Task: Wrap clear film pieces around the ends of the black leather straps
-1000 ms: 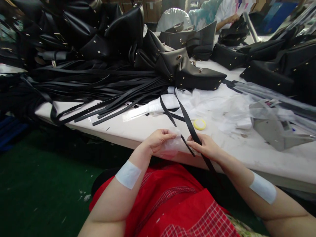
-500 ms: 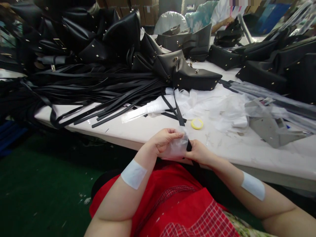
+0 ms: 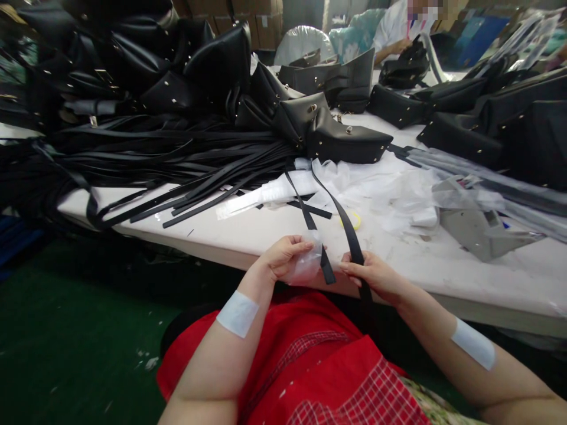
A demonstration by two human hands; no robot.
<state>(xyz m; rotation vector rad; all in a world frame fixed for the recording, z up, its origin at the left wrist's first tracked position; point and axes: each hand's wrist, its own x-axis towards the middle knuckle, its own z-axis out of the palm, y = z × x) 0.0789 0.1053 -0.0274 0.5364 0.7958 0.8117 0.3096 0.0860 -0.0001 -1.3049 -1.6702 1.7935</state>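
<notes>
My left hand [image 3: 286, 260] is closed on a crumpled clear plastic wrap [image 3: 309, 264] at the near edge of the white table [image 3: 248, 233]. One end of a black strap [image 3: 339, 206] hangs beside that wrap. My right hand [image 3: 374, 274] pinches the same strap lower down, fingers closed round it. From my hands the strap loops up over the table toward a black bag [image 3: 343, 139], and its other end drops past the table edge toward my red apron [image 3: 319, 366].
A heap of black straps [image 3: 168, 159] and black bags [image 3: 146, 65] fills the table's left and back. Crumpled white plastic [image 3: 394, 195], a yellow tape roll [image 3: 354, 219] and grey card pieces [image 3: 482, 227] lie to the right. Another person [image 3: 398, 29] works at the far side.
My hands, pressed together on the wrap half a second ago, have moved apart. The strap now stands up in a loop between them again.
</notes>
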